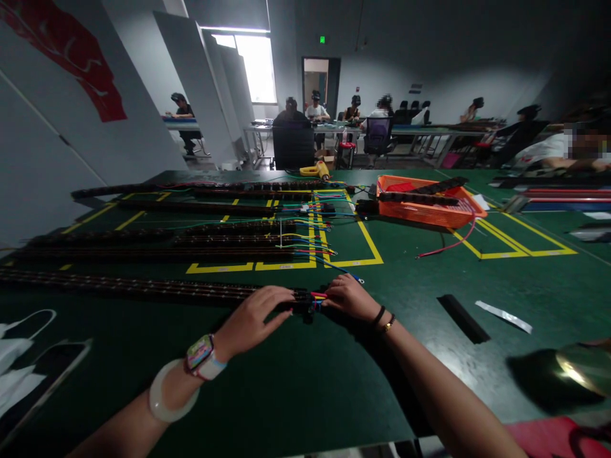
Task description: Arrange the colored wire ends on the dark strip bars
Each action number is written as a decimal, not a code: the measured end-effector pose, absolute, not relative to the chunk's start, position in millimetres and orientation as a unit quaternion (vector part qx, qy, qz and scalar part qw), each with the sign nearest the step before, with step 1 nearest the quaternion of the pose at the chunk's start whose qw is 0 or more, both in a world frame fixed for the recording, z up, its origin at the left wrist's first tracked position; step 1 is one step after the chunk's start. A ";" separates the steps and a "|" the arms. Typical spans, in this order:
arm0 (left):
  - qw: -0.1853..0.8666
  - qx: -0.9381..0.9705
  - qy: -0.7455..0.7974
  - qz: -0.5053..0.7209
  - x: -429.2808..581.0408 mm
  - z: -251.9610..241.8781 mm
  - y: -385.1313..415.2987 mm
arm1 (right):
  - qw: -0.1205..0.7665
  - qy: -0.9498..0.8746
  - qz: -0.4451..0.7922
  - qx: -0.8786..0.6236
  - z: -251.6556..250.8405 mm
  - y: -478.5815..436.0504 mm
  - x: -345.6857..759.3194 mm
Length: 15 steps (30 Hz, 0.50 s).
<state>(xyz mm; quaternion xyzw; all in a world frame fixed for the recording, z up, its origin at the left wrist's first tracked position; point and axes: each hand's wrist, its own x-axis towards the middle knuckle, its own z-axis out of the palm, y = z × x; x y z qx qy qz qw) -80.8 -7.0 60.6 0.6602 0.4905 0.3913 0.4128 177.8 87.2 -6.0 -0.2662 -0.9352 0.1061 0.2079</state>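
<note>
A long black cable chain [191, 289] lies across the near part of the green table, with coloured wires [317, 299] coming out of its right end. My left hand [258, 318] is closed around the chain near that end, thumb on the near side and fingers over the top. Red, yellow and blue show among the wires where my right hand [351, 296] pinches them just beyond the chain; its fingertips are partly hidden. Behind my hands, more black cable chains [233, 245] lie side by side, with their ringed wire ends [329, 251] pointing right.
An orange basket [429, 213] holds more chain pieces at the back right. Beside it lies a yellow heat gun [316, 170]. A black strip [463, 318] and a white strip [503, 316] rest at right, near a shiny round object [585, 369]. People sit at tables beyond.
</note>
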 end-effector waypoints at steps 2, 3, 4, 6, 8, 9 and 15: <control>0.464 0.695 0.439 0.331 -49.9 60.8 -23.9 | 0.201 -0.935 0.118 -0.267 -4.4 87.3 178.9; 0.506 0.698 0.413 0.294 -34.1 58.8 -30.0 | 0.197 -0.934 0.127 -0.268 -2.9 87.6 180.1; 0.556 0.687 0.389 0.260 -19.1 55.4 -34.1 | 0.192 -0.933 0.138 -0.272 -1.2 88.1 181.5; 0.677 0.609 0.357 0.212 6.9 45.4 -36.0 | 0.183 -0.929 0.159 -0.280 1.0 89.2 184.3; 0.767 0.490 0.349 0.223 26.0 33.6 -30.8 | 0.179 -0.925 0.177 -0.284 0.2 90.6 185.9; 0.796 0.429 0.350 0.244 32.8 27.8 -26.4 | 0.180 -0.923 0.184 -0.285 -1.4 91.2 186.2; 0.839 0.215 0.323 0.383 47.9 -0.6 0.7 | 0.211 -0.916 0.148 -0.308 -9.3 90.4 181.9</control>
